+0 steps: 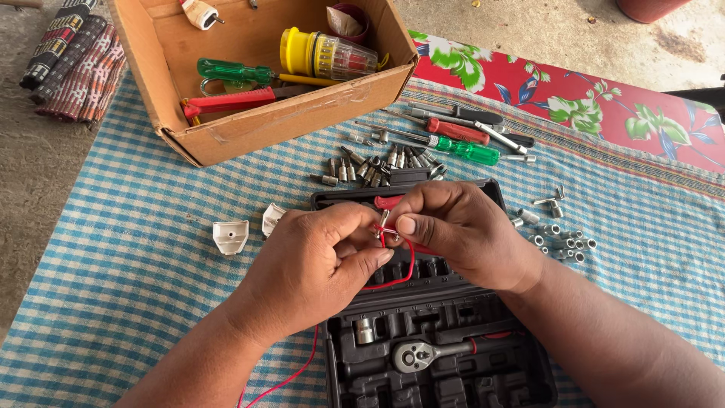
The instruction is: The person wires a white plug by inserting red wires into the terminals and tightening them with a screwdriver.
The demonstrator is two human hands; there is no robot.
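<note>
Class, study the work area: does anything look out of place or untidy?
Yes. Sockets and bits lie scattered on the checked cloth rather than in the open black tool case, and two white plug pieces lie apart beside the left hand.

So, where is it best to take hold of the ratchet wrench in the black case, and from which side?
Probably grip the ratchet wrench by its thin handle, coming down from above. It lies flat in a slot of the black case, round head to the left and handle running right, so only the top side is open. Both hands, left and right, are pinching a red wire.
</note>
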